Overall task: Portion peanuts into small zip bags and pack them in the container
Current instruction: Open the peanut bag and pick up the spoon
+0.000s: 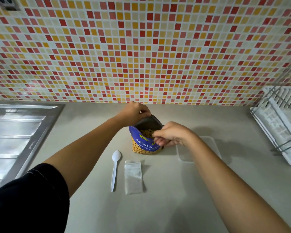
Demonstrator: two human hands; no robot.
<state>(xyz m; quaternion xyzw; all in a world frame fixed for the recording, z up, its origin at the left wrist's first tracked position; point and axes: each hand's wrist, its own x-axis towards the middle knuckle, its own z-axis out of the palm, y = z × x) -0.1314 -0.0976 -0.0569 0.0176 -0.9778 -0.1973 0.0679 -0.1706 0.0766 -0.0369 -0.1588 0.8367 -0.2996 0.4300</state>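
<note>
Holding the peanut bag [144, 146] open: left hand [135, 113] pinches far rim, right hand [172, 135] apparently near rim.

Black sleeve [29, 199], short — faint seam stitching

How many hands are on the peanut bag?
2. The left hand pinches the far edge of the open mouth of the peanut bag; the right hand grips its near right edge. Both are fully in view.
</note>
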